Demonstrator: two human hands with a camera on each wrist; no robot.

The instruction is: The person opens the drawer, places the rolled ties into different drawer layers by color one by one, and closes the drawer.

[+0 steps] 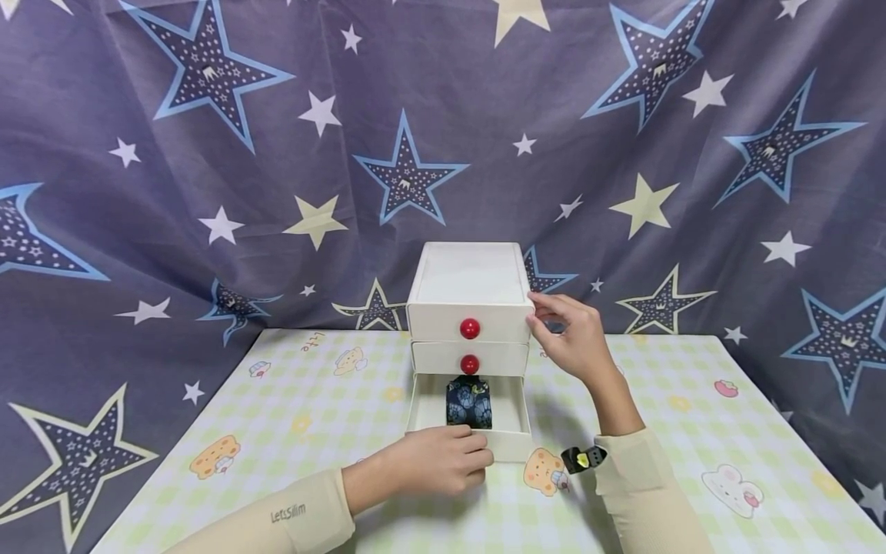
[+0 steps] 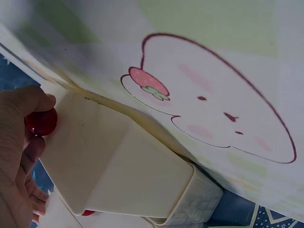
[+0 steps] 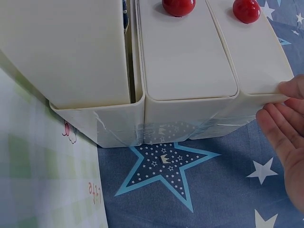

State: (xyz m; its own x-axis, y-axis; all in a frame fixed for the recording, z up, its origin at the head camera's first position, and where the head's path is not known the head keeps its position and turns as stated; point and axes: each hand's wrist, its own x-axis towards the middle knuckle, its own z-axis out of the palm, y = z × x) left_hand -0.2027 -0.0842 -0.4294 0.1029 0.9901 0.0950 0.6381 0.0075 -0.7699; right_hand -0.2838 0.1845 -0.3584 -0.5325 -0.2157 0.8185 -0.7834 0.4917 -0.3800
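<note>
A small white drawer cabinet (image 1: 471,273) stands on the table, and its bottom drawer (image 1: 511,446) is pulled out toward me. My left hand (image 1: 446,460) is at the front of that drawer. In the left wrist view its thumb and fingers pinch the round red knob (image 2: 42,122). My right hand (image 1: 573,338) holds the cabinet's upper right front edge, with the thumb at the front and the other fingers along the side. Inside the open drawer is a dark blue patterned item (image 1: 468,403). The upper two drawers, each with a red knob (image 1: 470,328), are closed.
A small black object with a yellow patch (image 1: 584,459) lies on the table beside my right sleeve. The table is covered by a green-and-white checked cloth (image 1: 277,415) with cartoon prints. A dark star-patterned curtain (image 1: 484,92) hangs close behind the cabinet.
</note>
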